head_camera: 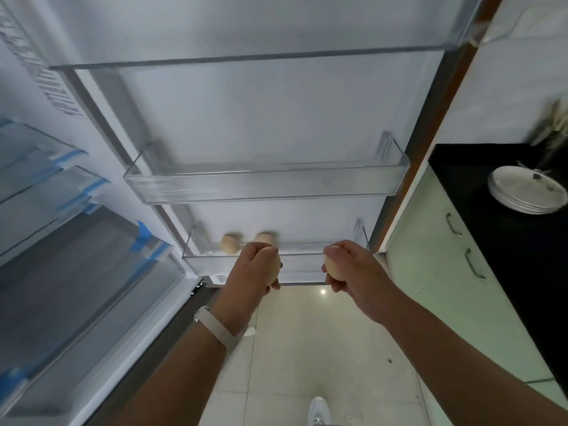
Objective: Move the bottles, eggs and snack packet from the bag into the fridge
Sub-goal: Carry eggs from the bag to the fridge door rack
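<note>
The fridge door stands open in front of me, with clear plastic door shelves. Two beige eggs (230, 243) sit side by side at the left end of the lowest door shelf (307, 259). My left hand (252, 272) grips another egg (274, 269) just in front of that shelf. My right hand (353, 269) holds a further egg (333, 268) at the same height, near the shelf's right half. No bag, bottles or snack packet are in view.
A middle door shelf (264, 186) and an upper one (246, 61) hold nothing. Fridge drawers with blue tape (61, 241) are at left. At right, a black counter (491, 241) carries stacked white plates (522, 192) above green cabinets. Tiled floor lies below.
</note>
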The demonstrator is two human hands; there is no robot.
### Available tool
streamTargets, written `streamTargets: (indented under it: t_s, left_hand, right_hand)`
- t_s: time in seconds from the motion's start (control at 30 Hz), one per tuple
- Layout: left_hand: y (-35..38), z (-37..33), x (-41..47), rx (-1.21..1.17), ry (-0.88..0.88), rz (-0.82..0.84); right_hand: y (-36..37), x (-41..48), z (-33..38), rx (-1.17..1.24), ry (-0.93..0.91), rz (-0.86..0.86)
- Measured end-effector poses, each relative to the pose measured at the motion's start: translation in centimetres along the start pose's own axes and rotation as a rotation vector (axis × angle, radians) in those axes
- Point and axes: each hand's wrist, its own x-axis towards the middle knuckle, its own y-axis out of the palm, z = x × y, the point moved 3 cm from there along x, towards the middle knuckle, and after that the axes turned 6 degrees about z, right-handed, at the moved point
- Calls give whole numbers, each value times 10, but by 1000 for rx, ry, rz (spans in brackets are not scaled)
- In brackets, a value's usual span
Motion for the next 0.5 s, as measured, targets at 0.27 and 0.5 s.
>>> streamTargets:
  t_s: [0.27, 0.5]
  left_hand:
    - [15, -8, 38, 56, -44, 143]
    - [6, -9, 83, 351, 50, 136]
  right_hand:
    - [-25, 32, 8, -21, 14, 2]
    - [-30, 65, 9, -155, 16, -2]
